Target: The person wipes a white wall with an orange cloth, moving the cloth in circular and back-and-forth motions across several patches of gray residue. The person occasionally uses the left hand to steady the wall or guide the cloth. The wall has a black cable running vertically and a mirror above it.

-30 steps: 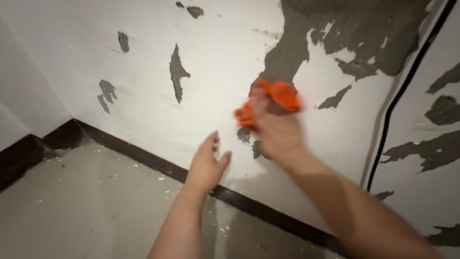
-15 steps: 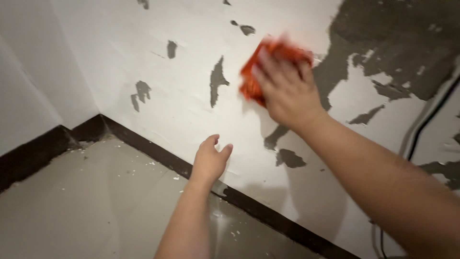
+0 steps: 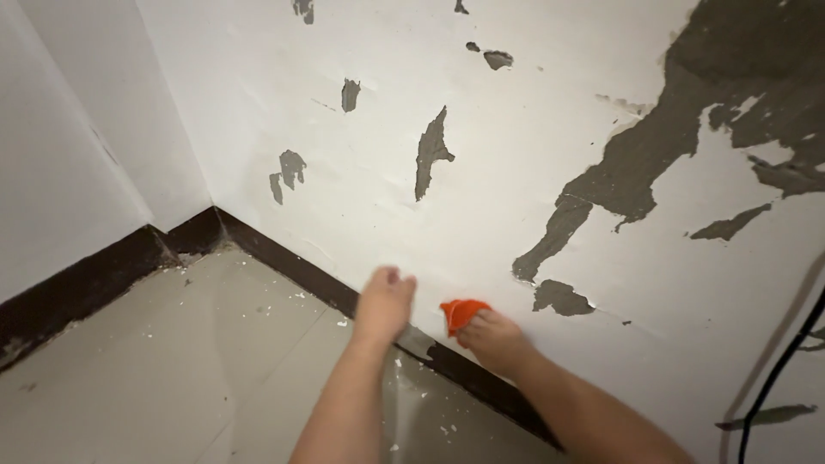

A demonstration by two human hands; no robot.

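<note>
My right hand (image 3: 496, 340) presses a bright orange cloth (image 3: 461, 312) against the bottom of a white wall (image 3: 516, 155), just above the dark baseboard (image 3: 301, 275). The wall's paint has peeled off in grey patches (image 3: 432, 150). My left hand (image 3: 386, 302) hovers close beside the cloth on its left, fingers loosely curled and holding nothing, near the baseboard.
A beige tiled floor (image 3: 172, 369) sprinkled with white paint chips meets the walls at a corner on the left. A black cable (image 3: 778, 369) runs down the wall at the far right. A large bare grey area (image 3: 739, 77) spreads over the upper right wall.
My right hand has swept the orange cloth down the wall from upper middle to just above the baseboard. The view shifted right and my left hand stayed near the baseboard.
</note>
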